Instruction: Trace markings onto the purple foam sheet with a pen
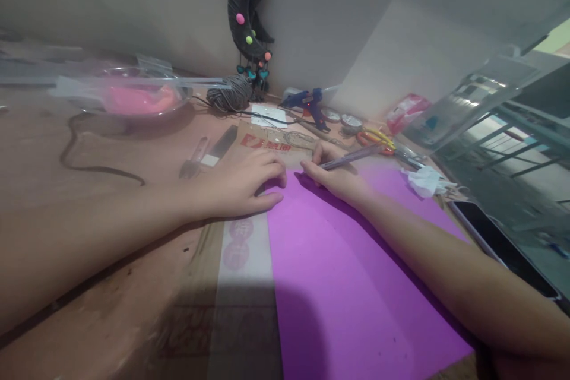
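A sheet of purple paper (351,285) lies on a flattened piece of cardboard (244,309) on the table. My left hand (249,181) rests at the paper's upper left corner, palm down, fingers stretched out and thumb apart from them. In my right hand (333,172) is a slim pen (351,157), gripped between thumb and fingers near the paper's top edge. Its shaft slants up to the right, while the tip is hidden by my fingers. No marks can be made out on the sheet.
Behind my hands lie grey yarn (229,93), a blue glue gun (307,104) and yellow-orange handled scissors (378,139). A clear bowl with pink material (138,98) stands far left. A phone (503,246) lies at the table's right edge. A black moon decoration (244,9) hangs on the wall.
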Demonstrator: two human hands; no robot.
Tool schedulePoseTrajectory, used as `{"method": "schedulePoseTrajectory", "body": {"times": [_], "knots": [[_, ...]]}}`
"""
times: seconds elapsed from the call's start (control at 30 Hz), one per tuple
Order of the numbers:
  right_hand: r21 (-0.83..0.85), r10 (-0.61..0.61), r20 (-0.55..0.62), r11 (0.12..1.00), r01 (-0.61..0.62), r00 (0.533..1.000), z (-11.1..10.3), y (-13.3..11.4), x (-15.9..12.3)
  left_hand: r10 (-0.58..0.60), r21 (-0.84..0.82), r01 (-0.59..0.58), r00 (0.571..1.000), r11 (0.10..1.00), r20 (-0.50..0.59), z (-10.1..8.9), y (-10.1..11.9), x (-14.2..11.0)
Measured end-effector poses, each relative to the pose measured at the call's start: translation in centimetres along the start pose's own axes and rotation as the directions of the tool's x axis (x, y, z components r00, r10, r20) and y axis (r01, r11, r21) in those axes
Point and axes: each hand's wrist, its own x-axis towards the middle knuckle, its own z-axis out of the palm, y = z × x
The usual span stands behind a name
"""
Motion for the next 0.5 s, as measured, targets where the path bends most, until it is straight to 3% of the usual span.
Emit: {"method": "schedulePoseTrajectory", "body": {"times": [0.3, 0.5], "knots": [[-0.097, -0.073, -0.014, 0.993, 0.071, 0.997, -0.27, -0.15, 0.39, 0.007, 0.002, -0.007, 1.000, 1.000, 0.005, -0.02, -0.02, 0.09], [-0.079, -0.015, -0.016, 0.997, 0.014, 1.000, -0.23, -0.09, 0.39, 0.006, 0.000, -0.006, 1.000, 1.000, 0.002, 0.02, -0.05, 0.03]]}}
